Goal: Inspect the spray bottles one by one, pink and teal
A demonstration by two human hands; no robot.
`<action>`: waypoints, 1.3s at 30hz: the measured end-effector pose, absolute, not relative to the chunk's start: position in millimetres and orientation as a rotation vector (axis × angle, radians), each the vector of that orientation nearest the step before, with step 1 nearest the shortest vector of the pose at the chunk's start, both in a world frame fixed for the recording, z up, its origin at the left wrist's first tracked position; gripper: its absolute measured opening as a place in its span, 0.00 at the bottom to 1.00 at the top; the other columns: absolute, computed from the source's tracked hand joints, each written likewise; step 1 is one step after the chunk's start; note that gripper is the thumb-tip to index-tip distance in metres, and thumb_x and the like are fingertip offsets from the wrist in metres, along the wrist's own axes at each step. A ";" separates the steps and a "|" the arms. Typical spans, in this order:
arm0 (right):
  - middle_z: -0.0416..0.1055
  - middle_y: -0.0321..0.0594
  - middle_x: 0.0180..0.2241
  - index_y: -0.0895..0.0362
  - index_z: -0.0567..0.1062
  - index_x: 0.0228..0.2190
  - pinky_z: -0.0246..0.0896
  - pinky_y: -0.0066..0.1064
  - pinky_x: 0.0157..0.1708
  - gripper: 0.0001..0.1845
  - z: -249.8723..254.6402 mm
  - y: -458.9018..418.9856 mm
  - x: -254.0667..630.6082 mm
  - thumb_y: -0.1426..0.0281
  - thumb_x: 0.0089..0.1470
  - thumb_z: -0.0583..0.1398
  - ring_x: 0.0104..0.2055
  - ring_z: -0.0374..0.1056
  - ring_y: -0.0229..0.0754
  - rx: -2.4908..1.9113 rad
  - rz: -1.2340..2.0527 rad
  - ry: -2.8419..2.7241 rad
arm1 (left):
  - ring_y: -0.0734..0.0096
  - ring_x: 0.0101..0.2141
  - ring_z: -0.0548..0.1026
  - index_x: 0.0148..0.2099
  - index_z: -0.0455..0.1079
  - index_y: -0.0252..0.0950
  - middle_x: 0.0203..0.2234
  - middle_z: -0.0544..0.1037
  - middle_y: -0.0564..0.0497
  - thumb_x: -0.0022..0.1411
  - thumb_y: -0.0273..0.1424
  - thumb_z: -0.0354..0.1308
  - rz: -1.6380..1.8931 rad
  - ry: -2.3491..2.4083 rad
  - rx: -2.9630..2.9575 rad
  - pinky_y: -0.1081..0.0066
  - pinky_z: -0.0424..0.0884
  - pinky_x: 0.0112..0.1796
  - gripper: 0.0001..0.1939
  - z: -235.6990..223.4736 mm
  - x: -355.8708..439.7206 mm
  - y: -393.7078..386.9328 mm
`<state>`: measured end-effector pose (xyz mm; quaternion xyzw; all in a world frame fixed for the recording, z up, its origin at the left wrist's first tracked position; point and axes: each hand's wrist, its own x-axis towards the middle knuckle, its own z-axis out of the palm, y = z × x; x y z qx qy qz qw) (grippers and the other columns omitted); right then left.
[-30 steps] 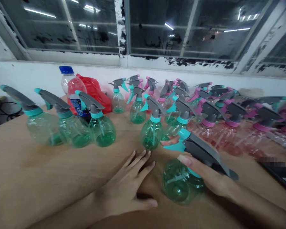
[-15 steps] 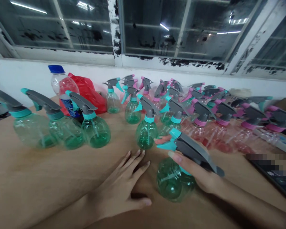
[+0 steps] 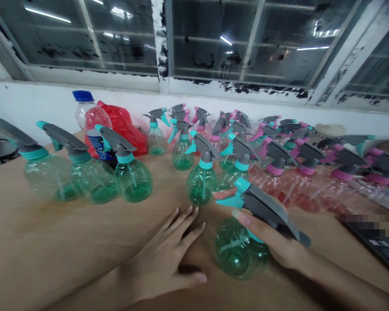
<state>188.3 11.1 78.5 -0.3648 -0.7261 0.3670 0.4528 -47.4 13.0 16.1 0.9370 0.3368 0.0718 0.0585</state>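
My right hand (image 3: 278, 242) is wrapped round the neck of a green spray bottle (image 3: 240, 250), with its fingers below the grey and turquoise trigger head. The bottle's nozzle points left. My left hand (image 3: 168, 250) lies flat on the wooden table (image 3: 84, 242), palm down, fingers spread and holding nothing. Just beyond its fingertips stands another green spray bottle (image 3: 201, 185) with a turquoise collar. Some of my right fingers are hidden behind the held bottle's head.
Three green spray bottles (image 3: 134, 181) stand at the left. Behind them are a blue-capped bottle (image 3: 92, 116) and a red plastic bag (image 3: 123, 125). Several pink-collared spray bottles (image 3: 274, 181) crowd the right. A dark flat object (image 3: 372, 242) lies at the right edge, partly blurred out.
The view has shifted slightly, so things sit a little further right and lower. Both hands keep their poses, and my right hand still grips the spray bottle.
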 end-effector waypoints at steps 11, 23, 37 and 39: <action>0.71 0.35 0.28 0.49 0.73 0.39 0.62 0.34 0.31 0.10 75.1 13.4 190.7 0.61 0.56 0.57 0.29 0.68 0.41 -0.926 0.819 -1.854 | 0.45 0.63 0.45 0.69 0.40 0.39 0.66 0.43 0.40 0.60 0.55 0.53 0.339 1.072 2.840 0.44 0.46 0.58 0.44 11.8 -48.2 11.2; 0.71 0.33 0.22 0.47 0.73 0.42 0.65 0.36 0.27 0.13 77.8 10.9 191.1 0.59 0.55 0.58 0.23 0.68 0.43 -0.921 0.909 -1.823 | 0.47 0.63 0.46 0.68 0.46 0.39 0.65 0.44 0.41 0.63 0.55 0.48 0.285 1.055 2.890 0.47 0.46 0.58 0.39 16.5 -49.3 12.1; 0.73 0.37 0.33 0.48 0.73 0.42 0.65 0.38 0.35 0.13 77.2 10.9 191.3 0.62 0.55 0.59 0.33 0.70 0.45 -0.914 0.856 -1.815 | 0.47 0.63 0.46 0.68 0.44 0.40 0.66 0.44 0.42 0.63 0.55 0.48 0.269 1.046 2.874 0.47 0.46 0.58 0.40 15.8 -50.1 11.8; 0.74 0.37 0.33 0.48 0.73 0.42 0.65 0.37 0.34 0.13 77.4 10.5 191.0 0.62 0.55 0.58 0.32 0.70 0.45 -0.923 0.855 -1.815 | 0.47 0.63 0.46 0.68 0.43 0.40 0.66 0.44 0.42 0.63 0.55 0.48 0.274 1.049 2.873 0.47 0.46 0.58 0.40 16.6 -49.9 11.6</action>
